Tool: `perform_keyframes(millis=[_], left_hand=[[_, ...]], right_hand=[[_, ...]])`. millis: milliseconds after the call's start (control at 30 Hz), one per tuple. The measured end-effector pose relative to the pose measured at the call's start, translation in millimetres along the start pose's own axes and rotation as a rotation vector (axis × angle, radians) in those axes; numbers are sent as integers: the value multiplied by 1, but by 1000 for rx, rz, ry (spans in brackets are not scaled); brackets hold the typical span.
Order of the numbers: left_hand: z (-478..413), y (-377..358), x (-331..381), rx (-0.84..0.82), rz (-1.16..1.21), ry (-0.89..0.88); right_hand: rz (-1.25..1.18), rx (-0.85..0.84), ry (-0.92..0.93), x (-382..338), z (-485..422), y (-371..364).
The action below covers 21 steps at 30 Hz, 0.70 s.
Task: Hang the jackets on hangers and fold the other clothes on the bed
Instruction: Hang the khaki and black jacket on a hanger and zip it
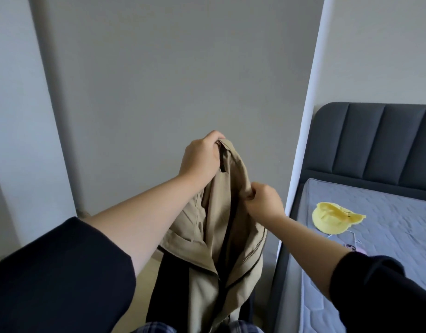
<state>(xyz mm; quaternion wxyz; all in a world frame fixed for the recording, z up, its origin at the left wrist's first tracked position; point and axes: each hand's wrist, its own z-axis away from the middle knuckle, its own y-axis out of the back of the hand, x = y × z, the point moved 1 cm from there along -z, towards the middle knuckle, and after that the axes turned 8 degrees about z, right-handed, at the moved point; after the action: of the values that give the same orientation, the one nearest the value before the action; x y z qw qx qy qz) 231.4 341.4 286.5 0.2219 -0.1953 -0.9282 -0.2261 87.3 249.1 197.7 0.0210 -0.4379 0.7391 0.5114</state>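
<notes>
Gripping the beige jacket [221, 236]: left hand [200, 157] raised at collar, right hand [263, 203] pinching lower.

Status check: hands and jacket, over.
Left hand grips beige jacket at collar. Right hand pinches its front edge. Jacket held up beside bed. Yellow hat lies on bed, not in the way.

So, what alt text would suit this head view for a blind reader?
The left hand and right hand hold up a beige jacket before a grey wall; a yellow hat lies on the bed at right.
</notes>
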Motion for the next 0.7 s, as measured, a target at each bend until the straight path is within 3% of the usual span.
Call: perform_keyframes(millis=[100,167,200,300,400,600,633,700], left_hand=[[-9,13,-8,-331,-105,-54],[-20,27,-13,-595,-422,-77],[-25,33,-14,-649,-573,-73],[-46,44,-4,-510,-815,-57],[-84,53,22,-301,-889,-10],[-141,75,70,189,-611,73],[-139,75,76,175,-569,116],[-135,68,85,-26,-611,225]], right_hand=[[0,129,-186,9,-19,20],[70,202,-213,13,-33,35],[132,226,-210,11,-41,44],[284,251,-166,-9,-64,72],[264,302,-200,-33,-84,113],[171,562,-209,-74,-111,207],[183,549,-221,-74,-110,224],[312,357,-270,-70,-103,253]])
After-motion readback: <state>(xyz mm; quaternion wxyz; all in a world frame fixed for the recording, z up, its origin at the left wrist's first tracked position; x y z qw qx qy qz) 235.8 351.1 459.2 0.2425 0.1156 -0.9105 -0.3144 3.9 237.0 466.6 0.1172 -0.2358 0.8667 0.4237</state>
